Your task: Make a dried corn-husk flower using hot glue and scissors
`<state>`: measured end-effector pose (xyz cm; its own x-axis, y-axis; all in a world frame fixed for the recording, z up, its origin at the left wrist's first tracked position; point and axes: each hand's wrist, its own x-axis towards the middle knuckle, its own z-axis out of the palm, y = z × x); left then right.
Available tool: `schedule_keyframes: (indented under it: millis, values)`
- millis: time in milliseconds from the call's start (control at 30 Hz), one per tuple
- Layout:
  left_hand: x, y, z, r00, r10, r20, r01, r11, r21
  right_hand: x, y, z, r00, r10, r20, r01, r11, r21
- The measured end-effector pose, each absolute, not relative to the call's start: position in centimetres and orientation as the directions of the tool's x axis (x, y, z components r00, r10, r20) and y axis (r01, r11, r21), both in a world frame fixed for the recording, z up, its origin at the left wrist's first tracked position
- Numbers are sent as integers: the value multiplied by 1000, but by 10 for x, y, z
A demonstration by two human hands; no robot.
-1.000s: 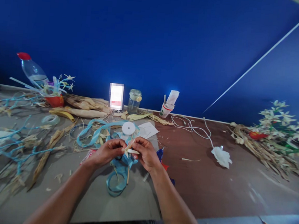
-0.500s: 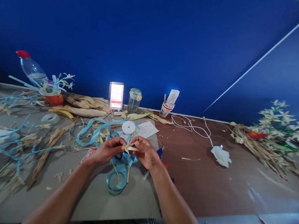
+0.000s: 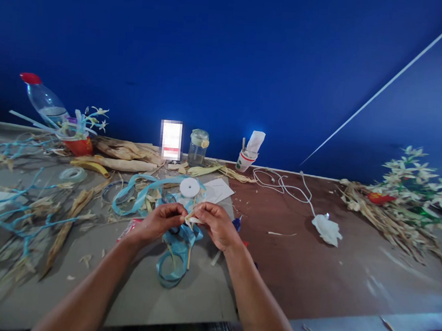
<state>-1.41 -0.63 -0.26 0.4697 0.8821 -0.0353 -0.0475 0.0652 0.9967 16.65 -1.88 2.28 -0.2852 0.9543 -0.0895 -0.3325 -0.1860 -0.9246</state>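
Observation:
A small pale husk piece [image 3: 192, 221], folded like a little flower, is held over the middle of the table between both hands. My left hand [image 3: 163, 221] pinches its left side with thumb and forefinger. On the other side, my right hand [image 3: 216, 227] is closed on the husk, its fingertips on the upper edge and partly hiding it. Beneath the hands lies light-blue ribbon [image 3: 176, 246], with a loose coil toward the table's front. A white spool [image 3: 189, 188] sits just behind the fingers.
Blue-wrapped stems [image 3: 28, 227] and dry husks [image 3: 73, 215] spread across the left. A bottle [image 3: 44, 99], red pot [image 3: 79, 145], glass jar [image 3: 198, 148] and paper cup [image 3: 246, 161] stand along the wall. White cable [image 3: 286, 187] and white flowers [image 3: 415, 175] lie to the right.
My right fingers have drawn in over the husk piece, covering more of its right end. My left hand keeps its pinch in nearly the same place.

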Motion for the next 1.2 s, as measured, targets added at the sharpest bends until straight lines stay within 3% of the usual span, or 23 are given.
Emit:
schedule_keyframes:
  millis: [300,567,733,1200]
  values:
    - [-16,-5,-9,495,869,13,-51,14,999,168,-14,16,-509,837,-200,-445,-455,-772]
    - [-15,-3,-8,497,867,44,-84,-3,996,168,-12,7,-592,765,-255,-494,-594,-635]
    - [-14,-5,-5,499,866,21,-81,23,996,167,-13,7,-616,737,-278,-515,-644,-565]
    - [-16,-4,-4,532,845,51,-77,-11,997,167,-15,10,-623,707,-333,-508,-690,-515]
